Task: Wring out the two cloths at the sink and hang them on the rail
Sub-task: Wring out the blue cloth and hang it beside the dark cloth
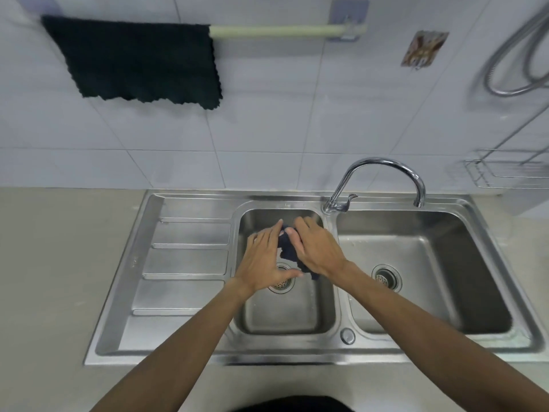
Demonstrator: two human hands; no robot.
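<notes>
1 cloth (pixel 136 59) hangs on the rail (pixel 276 31) above the sink (pixel 190 260); another (pixel 289 248) lies between both hands over its left basin.

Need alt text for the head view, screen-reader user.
Both hands, left and right, hold a bunched dark cloth over the small basin of a double steel sink. A second dark cloth hangs on the wall rail above.

Dark cloth (pixel 135 59) hangs flat over left end of rail (pixel 276 31). Second dark cloth (pixel 289 248) bunched above small sink basin (pixel 285 319).
</notes>
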